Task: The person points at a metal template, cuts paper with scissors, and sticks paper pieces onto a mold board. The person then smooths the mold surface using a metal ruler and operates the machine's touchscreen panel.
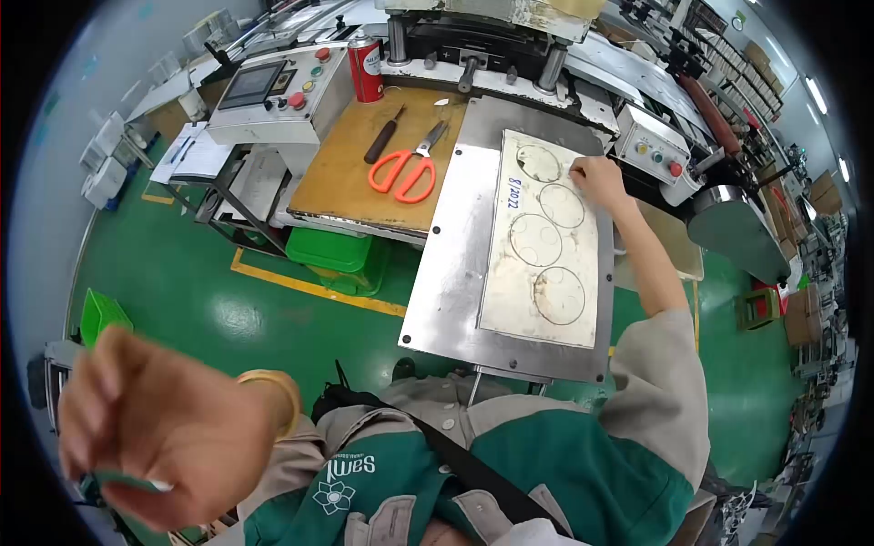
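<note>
My right hand is at the upper right edge of a pale cutting board, its fingertips pinched together beside the rings; anything between them is hidden. The board carries several thin circular outlines and blue handwriting reading "8/2022". It lies on a bolted metal plate. Close to the camera at lower left, my left hand is raised away from the plate, blurred, with loosely curled fingers apart and a gap by the thumb. A yellowish bangle circles that wrist. I make out nothing held in it.
Orange-handled scissors and a dark-handled pointed tool lie on a brown board. A red spray can stands behind. Control boxes flank the press. A green lidded bin sits below.
</note>
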Available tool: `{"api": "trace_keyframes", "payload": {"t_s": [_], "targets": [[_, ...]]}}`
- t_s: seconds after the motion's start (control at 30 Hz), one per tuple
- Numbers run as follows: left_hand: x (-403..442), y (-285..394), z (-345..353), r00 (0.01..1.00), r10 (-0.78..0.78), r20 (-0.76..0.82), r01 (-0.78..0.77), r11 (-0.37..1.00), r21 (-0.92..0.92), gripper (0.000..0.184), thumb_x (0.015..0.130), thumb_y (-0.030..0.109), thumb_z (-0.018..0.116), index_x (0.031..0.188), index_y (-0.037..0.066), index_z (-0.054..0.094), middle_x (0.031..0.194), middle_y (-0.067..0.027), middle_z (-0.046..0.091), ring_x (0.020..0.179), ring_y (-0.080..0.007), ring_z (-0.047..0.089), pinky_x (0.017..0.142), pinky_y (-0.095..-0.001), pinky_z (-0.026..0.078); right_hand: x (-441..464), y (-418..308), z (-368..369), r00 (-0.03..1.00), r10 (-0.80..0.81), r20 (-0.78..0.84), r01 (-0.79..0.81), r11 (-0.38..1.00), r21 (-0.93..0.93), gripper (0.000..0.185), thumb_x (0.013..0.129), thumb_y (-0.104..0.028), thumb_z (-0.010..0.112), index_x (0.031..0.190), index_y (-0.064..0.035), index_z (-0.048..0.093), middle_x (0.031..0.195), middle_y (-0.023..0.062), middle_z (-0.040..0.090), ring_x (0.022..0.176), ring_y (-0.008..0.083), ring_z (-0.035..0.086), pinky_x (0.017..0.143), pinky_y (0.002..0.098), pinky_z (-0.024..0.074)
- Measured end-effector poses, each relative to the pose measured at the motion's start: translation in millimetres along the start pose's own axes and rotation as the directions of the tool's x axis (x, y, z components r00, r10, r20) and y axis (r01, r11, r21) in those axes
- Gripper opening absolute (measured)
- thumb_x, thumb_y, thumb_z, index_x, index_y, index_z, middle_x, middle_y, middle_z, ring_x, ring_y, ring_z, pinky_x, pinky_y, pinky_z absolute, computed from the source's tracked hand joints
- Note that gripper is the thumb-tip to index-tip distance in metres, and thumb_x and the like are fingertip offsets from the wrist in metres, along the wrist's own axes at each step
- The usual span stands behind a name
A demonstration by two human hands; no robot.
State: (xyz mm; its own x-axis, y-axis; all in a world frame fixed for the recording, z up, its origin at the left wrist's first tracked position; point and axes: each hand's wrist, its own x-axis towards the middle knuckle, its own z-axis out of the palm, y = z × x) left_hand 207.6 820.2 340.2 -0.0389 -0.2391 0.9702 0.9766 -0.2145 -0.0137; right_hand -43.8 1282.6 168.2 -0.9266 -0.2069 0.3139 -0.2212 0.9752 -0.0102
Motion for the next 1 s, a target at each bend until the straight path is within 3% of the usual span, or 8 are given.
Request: {"api": "trace_keyframes", "payload": {"t_s": [0.13,0.27,0.5,0.67,0.73,0.77,0.8,1.0], "targets": [[-54.8,-20.4,44.6,0.729,-0.613,0.304,0.669,0.731,-0.132,0.021,0.084,0.020,0.068,0.094,0.003,0.063,0.093,-0.0094,0.055,0.088,-0.0231,0.051,0.073,-0.0338,0.041,-10.4,1.0,-0.6,0.999,-0.048,-0.023,0.049,0.998,0.042,0.013,0.079,-0.021,0.064,0.083,-0.0127,0.073,0.077,0.0121,0.068,0.071,0.0324,0.065,0.065,0.0412,0.0527],[-58.2,-19.3,69.5,0.422,-0.562,0.711,0.906,0.286,-0.312,0.019,0.087,0.012,0.065,0.098,-0.003,0.069,0.098,-0.0109,0.057,0.096,-0.0268,0.054,0.084,-0.0366,0.045,-5.9,-3.0,6.0,0.992,-0.128,-0.021,0.124,0.982,-0.140,0.015,0.079,-0.021,0.063,0.076,-0.0074,0.068,0.074,0.0127,0.066,0.068,0.0321,0.065,0.063,0.0421,0.0524],[-78.7,-17.7,86.7,0.575,-0.433,0.695,0.799,0.113,-0.591,0.018,0.091,0.011,0.061,0.104,-0.002,0.060,0.099,-0.0104,0.054,0.090,-0.0215,0.055,0.078,-0.0327,0.044,-8.2,-3.3,7.7,0.994,0.017,-0.104,-0.012,0.999,0.046,0.016,0.078,-0.019,0.060,0.079,-0.0037,0.064,0.079,0.0150,0.066,0.073,0.0349,0.065,0.065,0.0427,0.0519],[-75.4,-14.8,83.4,0.336,-0.633,0.697,0.806,-0.190,-0.561,0.010,0.088,0.006,0.062,0.095,-0.001,0.063,0.102,-0.0120,0.054,0.100,-0.0246,0.051,0.086,-0.0380,0.039,-2.1,81.3,52.8,0.874,0.417,-0.250,-0.349,0.896,0.275,0.029,0.080,-0.025,0.060,0.086,0.0017,0.067,0.082,0.0207,0.068,0.081,0.0367,0.066,0.074,0.0392,0.0510],[-70.3,-23.8,87.4,0.269,-0.682,0.680,0.782,-0.258,-0.568,0.010,0.088,0.007,0.062,0.095,0.000,0.062,0.102,-0.0118,0.053,0.101,-0.0226,0.050,0.088,-0.0366,0.038,13.4,141.8,94.2,0.614,0.783,-0.101,-0.458,0.458,0.761,0.028,0.085,-0.024,0.058,0.085,0.0029,0.068,0.073,0.0133,0.067,0.065,0.0218,0.064,0.061,0.0352,0.0505],[-68.6,-27.6,92.1,0.294,-0.650,0.701,0.739,-0.310,-0.598,0.010,0.089,0.007,0.061,0.096,0.000,0.061,0.103,-0.0119,0.053,0.101,-0.0216,0.050,0.088,-0.0356,0.037,20.6,161.7,102.3,0.660,0.723,-0.202,-0.318,0.513,0.798,0.028,0.089,-0.020,0.056,0.075,0.0031,0.063,0.065,0.0082,0.062,0.059,0.0131,0.058,0.053,0.0284,0.0470],[-65.9,-27.4,91.9,0.317,-0.616,0.721,0.687,-0.374,-0.623,0.010,0.089,0.007,0.061,0.097,0.001,0.060,0.103,-0.0120,0.053,0.101,-0.0206,0.050,0.089,-0.0346,0.036,32.5,126.8,78.1,0.628,0.773,-0.094,-0.170,0.254,0.952,0.028,0.091,-0.015,0.054,0.069,0.0014,0.057,0.064,0.0073,0.059,0.056,0.0117,0.057,0.050,0.0239,0.0450],[-56.9,-30.5,53.7,0.530,-0.695,0.486,0.604,-0.092,-0.791,0.019,0.090,0.014,0.062,0.099,-0.002,0.057,0.100,-0.0088,0.053,0.099,-0.0183,0.049,0.088,-0.0332,0.036,85.0,-36.0,42.5,0.953,0.280,0.114,-0.241,0.478,0.845,0.015,0.083,-0.012,0.061,0.089,0.0013,0.062,0.075,0.0056,0.060,0.063,0.0103,0.056,0.057,0.0227,0.0442]]}}
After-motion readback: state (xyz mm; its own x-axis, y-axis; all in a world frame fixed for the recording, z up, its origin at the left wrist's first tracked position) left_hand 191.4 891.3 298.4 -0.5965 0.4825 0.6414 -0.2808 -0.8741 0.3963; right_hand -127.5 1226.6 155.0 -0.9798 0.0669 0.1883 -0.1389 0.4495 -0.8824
